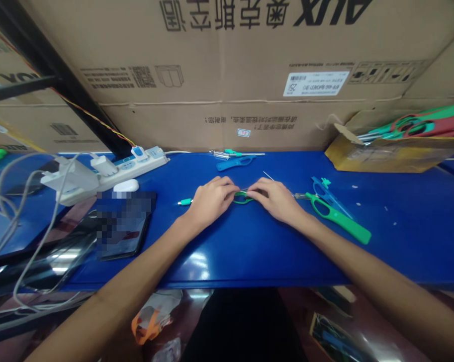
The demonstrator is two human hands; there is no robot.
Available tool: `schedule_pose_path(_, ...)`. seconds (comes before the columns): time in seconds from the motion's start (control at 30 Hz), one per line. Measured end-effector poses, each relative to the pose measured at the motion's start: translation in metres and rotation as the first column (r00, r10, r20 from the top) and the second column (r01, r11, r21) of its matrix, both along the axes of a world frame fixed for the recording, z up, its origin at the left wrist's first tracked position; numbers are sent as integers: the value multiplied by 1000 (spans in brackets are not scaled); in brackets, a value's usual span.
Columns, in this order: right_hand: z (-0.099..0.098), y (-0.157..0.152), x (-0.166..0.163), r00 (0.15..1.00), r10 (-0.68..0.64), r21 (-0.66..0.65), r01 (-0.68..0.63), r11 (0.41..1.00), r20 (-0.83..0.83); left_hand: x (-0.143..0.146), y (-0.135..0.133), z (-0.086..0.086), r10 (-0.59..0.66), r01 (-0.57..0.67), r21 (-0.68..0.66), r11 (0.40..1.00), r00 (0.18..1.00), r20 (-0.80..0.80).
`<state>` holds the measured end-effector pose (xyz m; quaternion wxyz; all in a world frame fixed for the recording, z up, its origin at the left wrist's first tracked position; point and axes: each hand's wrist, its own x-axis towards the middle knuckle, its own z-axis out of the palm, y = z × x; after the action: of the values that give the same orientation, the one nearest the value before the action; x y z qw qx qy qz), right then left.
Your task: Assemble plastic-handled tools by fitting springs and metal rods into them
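Observation:
My left hand [215, 198] and my right hand [274, 198] are close together over the blue table, both with fingers closed in a pinch. Between them shows the oval loop of a green plastic handle [243, 199]. A thin metal rod or wire [268, 175] pokes out beyond my right hand. Left of my left hand, a turquoise-tipped part [185, 202] sticks out; whether it joins the held piece is hidden. Just right of my right hand lies another green handle [336, 216] with a loop and a metal end. Beside it lies a blue handle piece [330, 196].
Another blue handle [234, 163] and a turquoise part with a metal tube [232, 153] lie at the back. A cardboard box [385, 153] of red and green handles stands right. Leftward are a phone [126, 231], white case [126, 185] and power strip [126, 168].

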<state>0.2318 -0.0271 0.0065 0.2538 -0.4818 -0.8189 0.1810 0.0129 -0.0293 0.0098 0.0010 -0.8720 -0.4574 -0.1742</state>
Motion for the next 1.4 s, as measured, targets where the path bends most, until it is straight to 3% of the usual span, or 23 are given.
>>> schedule_pose_path(0.17,2,-2,-1,997,-14,-7,15,1000,72,3,-1,1,59,-59,-17,998,998,-7)
schedule_pose_path(0.47,0,-3,-2,993,-31,13,29,999,115,-4,2,2,-45,53,69,996,993,-111)
schedule_pose_path(0.6,-1,-3,-2,995,-17,19,15,1000,97,-6,2,-1,-69,75,74,994,994,-84)
schedule_pose_path(0.97,2,-3,-2,995,-8,-1,8,1000,101,-2,10,-6,-68,90,-112,990,980,187)
schedule_pose_path(1.4,1,-2,-1,995,-6,9,5,1000,105,1,15,-6,110,1,-315,949,936,335)
